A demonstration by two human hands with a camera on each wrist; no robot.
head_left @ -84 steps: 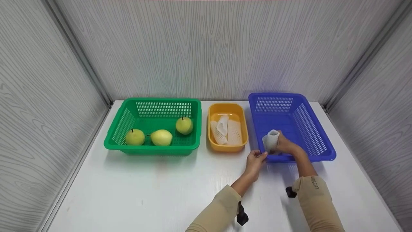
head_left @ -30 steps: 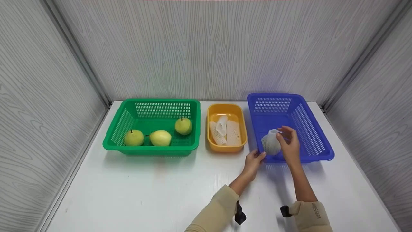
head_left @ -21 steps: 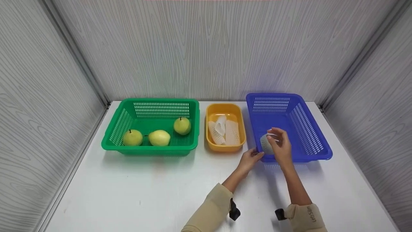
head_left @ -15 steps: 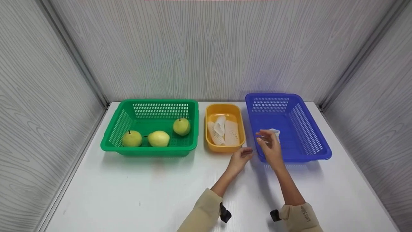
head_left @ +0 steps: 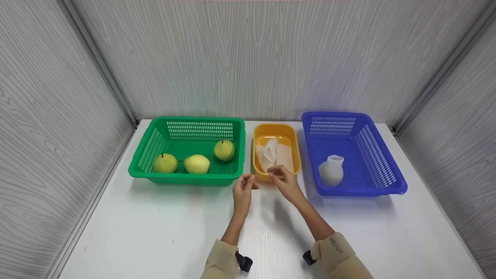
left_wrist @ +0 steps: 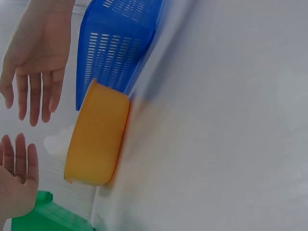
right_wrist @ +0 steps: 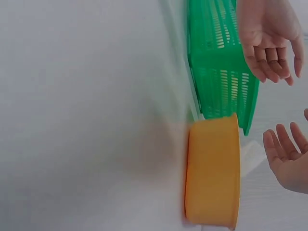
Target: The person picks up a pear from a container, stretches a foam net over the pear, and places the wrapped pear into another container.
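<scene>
My left hand (head_left: pixel 243 193) is just in front of the gap between the green basket (head_left: pixel 190 176) and the yellow container (head_left: pixel 295 155), fingers loosely bent and holding nothing. At the container's front right my right hand (head_left: pixel 288 188) hovers with relaxed fingers, also holding nothing. Inside the yellow container lie several white foam net sleeves (head_left: pixel 285 155). A white foam net (head_left: pixel 332 172), bulging round something mostly hidden, stands at the front left of the blue basket (head_left: pixel 391 190), its neck upward. In the left wrist view, both hands (left_wrist: pixel 21 187) appear with extended fingers.
Three yellow-green pears (head_left: pixel 197 164) lie in the green basket, at its left, front middle and right. All the containers stand in a row near the back wall (head_left: pixel 248 58) on a white table (head_left: pixel 174 232). Side walls rise at left and right.
My right hand has let go of the net-covered thing in the blue basket and moved left to the yellow container. My left hand has left the blue basket's rim and moved left.
</scene>
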